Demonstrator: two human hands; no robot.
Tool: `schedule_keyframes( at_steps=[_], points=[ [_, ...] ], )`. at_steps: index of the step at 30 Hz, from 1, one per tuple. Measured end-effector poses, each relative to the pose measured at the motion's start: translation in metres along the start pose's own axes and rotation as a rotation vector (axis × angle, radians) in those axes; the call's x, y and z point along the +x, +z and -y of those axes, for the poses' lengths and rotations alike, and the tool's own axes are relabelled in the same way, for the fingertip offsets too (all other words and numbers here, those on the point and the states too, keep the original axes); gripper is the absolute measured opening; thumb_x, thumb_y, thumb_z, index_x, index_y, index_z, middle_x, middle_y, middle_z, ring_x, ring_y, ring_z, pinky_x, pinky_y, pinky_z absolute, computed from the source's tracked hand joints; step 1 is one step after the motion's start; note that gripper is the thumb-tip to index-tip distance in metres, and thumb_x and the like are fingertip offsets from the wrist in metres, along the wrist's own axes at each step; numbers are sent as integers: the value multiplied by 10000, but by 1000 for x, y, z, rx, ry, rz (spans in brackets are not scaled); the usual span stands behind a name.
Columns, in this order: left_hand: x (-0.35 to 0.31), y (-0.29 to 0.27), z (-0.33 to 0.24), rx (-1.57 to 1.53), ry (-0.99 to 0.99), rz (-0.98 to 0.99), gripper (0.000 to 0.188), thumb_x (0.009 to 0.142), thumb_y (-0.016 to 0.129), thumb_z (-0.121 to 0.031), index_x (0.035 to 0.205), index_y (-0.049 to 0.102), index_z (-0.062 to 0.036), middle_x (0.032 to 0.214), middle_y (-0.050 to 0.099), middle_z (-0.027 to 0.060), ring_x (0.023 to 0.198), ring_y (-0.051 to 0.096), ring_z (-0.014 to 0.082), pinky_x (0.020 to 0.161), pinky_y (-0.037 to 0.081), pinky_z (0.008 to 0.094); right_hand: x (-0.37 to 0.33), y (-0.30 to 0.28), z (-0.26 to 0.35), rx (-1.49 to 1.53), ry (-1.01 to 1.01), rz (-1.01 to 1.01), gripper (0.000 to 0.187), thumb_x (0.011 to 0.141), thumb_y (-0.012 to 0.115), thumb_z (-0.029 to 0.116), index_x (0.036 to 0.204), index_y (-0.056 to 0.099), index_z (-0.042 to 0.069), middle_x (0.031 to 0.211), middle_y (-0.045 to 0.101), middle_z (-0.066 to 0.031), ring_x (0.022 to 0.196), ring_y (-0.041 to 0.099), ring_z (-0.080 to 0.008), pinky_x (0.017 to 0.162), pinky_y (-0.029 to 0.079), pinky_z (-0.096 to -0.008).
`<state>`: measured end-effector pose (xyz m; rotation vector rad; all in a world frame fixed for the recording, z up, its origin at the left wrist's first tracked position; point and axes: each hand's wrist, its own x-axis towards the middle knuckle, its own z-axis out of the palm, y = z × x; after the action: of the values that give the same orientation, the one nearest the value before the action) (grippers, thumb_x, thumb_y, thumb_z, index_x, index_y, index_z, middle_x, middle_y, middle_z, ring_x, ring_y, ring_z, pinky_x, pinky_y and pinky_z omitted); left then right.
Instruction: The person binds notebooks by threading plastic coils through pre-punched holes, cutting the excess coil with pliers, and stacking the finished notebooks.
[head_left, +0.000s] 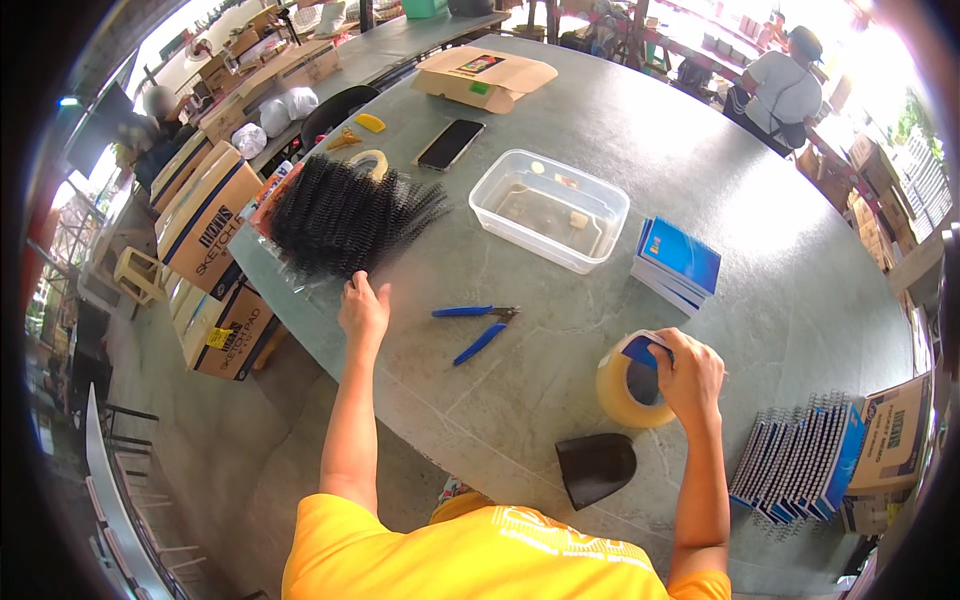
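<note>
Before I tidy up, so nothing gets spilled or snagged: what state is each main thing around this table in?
Black coils, bunched, left hand at their near edge
Cutters, handles spread
Plastic tub, lid off, small bits inside
Phone, face up, screen dark
Blue booklets, stacked
Tape roll, thickly wound, right hand at its rim
Coil-bound books, piled
Cardboard box, hard to tell if shut

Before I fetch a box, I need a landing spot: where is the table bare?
Bare: between the pliers, tub and big tape roll; also the wide stretch right of the booklets. Crowded: the left edge, where coils lie by the left hand, and the near right, with spiral notebooks.
</note>
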<state>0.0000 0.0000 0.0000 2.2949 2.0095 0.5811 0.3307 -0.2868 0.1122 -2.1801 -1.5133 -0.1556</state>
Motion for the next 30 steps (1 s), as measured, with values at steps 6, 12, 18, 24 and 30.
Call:
schedule_keyframes(
  at_steps=[6,12,18,24,30],
  points=[
    [-1,-4,-10,102,226,-146,245,836,614,-250,961,540,-53,964,550,131,929,558,339,715,519,430,-2,-4,-1,-5,-21,-19,58,797,628,131,845,624,99,763,658,-78,689,620,-293,631,466,-373],
    [21,14,-28,-25,281,-113,236,845,574,-263,926,577,-41,942,561,135,935,554,326,736,508,429,-1,-5,-1,29,1,-4,75,799,628,139,856,620,90,777,660,-82,714,623,-293,641,466,-383],
    [15,24,-40,-494,162,-19,254,826,629,-269,931,610,-38,842,657,104,789,630,272,691,485,349,-4,-3,7,79,-11,6,112,806,629,153,898,632,89,808,670,-84,752,624,-301,680,475,-389],
    [11,-61,-109,-1621,98,36,67,846,643,-61,910,621,-63,814,589,-16,693,476,56,678,423,212,-2,-8,-3,204,10,0,115,806,636,154,901,658,94,844,681,-80,720,639,-289,641,495,-358],
    [21,17,-105,-1224,81,-101,129,837,682,-123,893,579,-68,823,622,1,650,496,72,639,422,215,5,-13,6,252,-11,1,100,802,629,137,891,658,100,859,681,-80,723,643,-283,635,505,-350]
  ],
)
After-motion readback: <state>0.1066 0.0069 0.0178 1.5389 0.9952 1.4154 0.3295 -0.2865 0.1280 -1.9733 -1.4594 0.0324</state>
